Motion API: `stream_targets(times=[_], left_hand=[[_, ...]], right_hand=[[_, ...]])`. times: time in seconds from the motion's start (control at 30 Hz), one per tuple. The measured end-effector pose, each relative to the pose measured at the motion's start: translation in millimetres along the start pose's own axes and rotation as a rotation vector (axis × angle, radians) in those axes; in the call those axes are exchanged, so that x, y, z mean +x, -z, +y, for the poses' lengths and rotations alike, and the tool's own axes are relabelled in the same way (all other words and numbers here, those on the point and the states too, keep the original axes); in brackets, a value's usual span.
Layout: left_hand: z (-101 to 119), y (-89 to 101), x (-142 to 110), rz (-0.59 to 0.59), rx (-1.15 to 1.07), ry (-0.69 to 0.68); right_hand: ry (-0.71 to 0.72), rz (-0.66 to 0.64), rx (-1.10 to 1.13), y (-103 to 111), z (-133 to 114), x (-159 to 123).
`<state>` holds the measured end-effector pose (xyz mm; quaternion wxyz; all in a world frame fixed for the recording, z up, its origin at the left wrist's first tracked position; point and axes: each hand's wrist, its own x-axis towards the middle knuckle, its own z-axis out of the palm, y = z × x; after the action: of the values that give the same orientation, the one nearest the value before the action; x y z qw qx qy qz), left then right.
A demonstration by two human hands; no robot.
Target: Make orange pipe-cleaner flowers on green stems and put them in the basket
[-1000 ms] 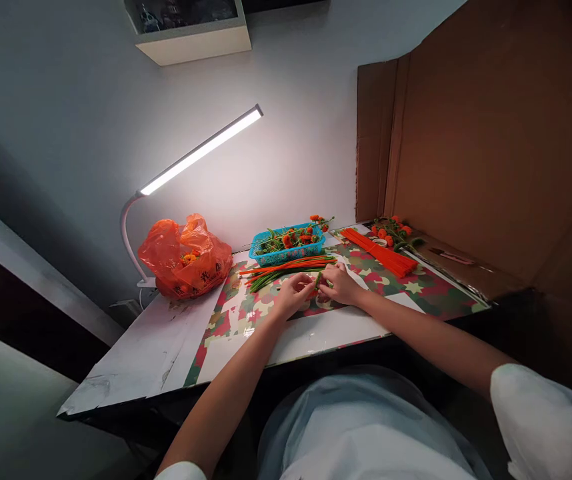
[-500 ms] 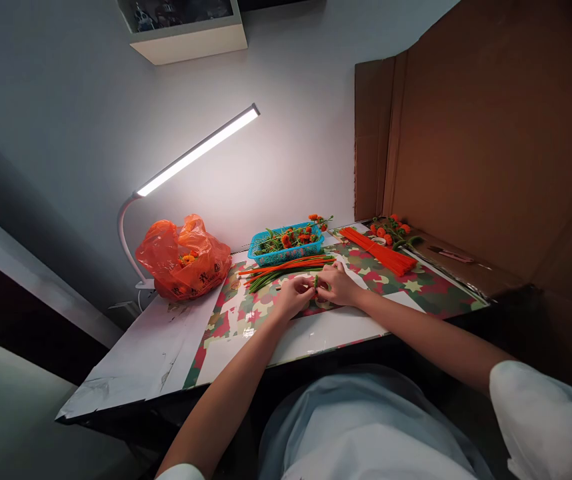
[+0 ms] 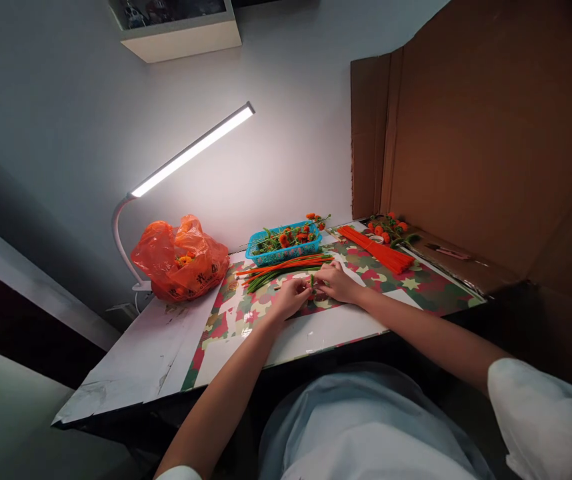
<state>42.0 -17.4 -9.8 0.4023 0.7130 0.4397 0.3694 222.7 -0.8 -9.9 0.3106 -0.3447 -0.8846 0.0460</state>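
A short green pipe cleaner stands upright between my two hands, just above the table mat. My left hand has its thumb and fingertips pinched on it from the left. From the other side my right hand grips it with curled fingers. The fingers partly hide the piece, so its full shape does not show. Just beyond my hands lies a loose bundle of green pipe cleaners, with orange pipe cleaners along its far side.
Behind the bundle sits a blue basket of orange flowers and green stems. An orange pipe cleaner bundle, more orange flowers and a cutter are right. A plastic bag and lit lamp stand left; cardboard walls the right.
The whole view has shifted slightly, with the scene moving a little left. Both hands keep their pinch on the green piece, with only slight finger movement.
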Motion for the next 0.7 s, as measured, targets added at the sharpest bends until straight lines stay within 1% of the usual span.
stream_targets(times=[0.13, 0.3, 0.37, 0.43, 0.5, 0.6, 0.7], left_hand=[[-0.1, 4.5, 2.0, -0.045, -0.058, 0.054], [2.2, 12.2, 2.6, -0.184, -0.256, 0.162], [2.3, 14.1, 3.0, -0.224, -0.319, 0.18], [1.3, 15.2, 4.0, -0.224, -0.363, 0.176], [-0.5, 15.8, 5.2, -0.193, -0.385, 0.16], [-2.3, 16.6, 5.9, -0.157, -0.36, 0.142], [-1.7, 17.3, 5.2, -0.157, -0.315, 0.141]], right_hand=[[0.038, 0.014, 0.036, 1.3, 0.2, -0.8], [0.115, 0.057, 0.053, 3.1, -0.9, -2.8], [0.116, 0.054, 0.053, 3.9, -1.4, -3.0], [0.08, 0.043, 0.084, 4.9, -1.9, -2.6], [0.039, 0.04, 0.154, 5.6, -1.9, -1.6], [-0.019, 0.054, 0.31, 5.0, -0.4, 0.9], [-0.12, 0.024, 0.48, 2.5, 2.8, 3.5]])
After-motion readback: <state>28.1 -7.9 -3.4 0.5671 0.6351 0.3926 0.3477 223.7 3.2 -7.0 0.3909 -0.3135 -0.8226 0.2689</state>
